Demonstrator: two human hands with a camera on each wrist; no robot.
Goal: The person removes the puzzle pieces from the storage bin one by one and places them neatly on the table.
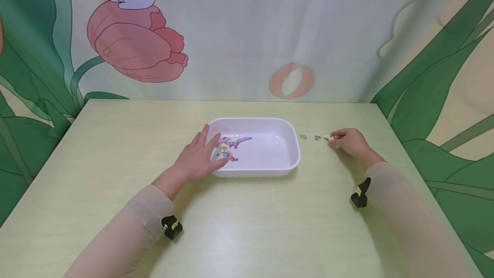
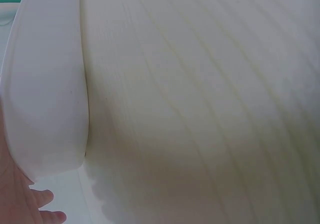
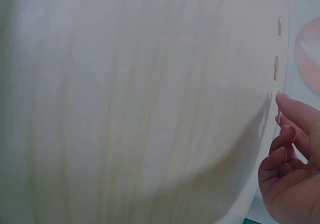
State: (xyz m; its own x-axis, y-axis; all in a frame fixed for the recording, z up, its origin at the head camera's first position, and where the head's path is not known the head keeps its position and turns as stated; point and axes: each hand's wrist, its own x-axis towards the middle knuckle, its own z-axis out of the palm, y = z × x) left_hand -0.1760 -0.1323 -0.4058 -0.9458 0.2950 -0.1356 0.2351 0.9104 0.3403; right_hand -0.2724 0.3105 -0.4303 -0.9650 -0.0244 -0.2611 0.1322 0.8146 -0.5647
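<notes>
My left hand point(image 1: 197, 158) rests on the left side of a white plastic tray point(image 1: 266, 173), fingers spread. In the left wrist view, part of that hand point(image 2: 17, 199) shows beside the tray's outer wall point(image 2: 47, 94). Small colourful flat pieces point(image 1: 231, 143), pink, purple and yellow, lie at the tray's left end. To the right of the tray, my right hand point(image 1: 350, 140) pinches a small whitish-yellow piece point(image 1: 329, 137) between thumb and fingers, at the table surface. Its exact shape is too small to tell. The right wrist view shows the hand point(image 3: 292, 169) with the other fingers curled.
A green piece point(image 1: 302, 137) and a reddish-purple piece point(image 1: 317, 138) lie in a row between the tray and my right hand. The pale wooden table point(image 1: 247, 226) ends at the back against a printed curtain point(image 1: 231, 33). Each sleeve carries a black wrist camera point(image 1: 171, 227).
</notes>
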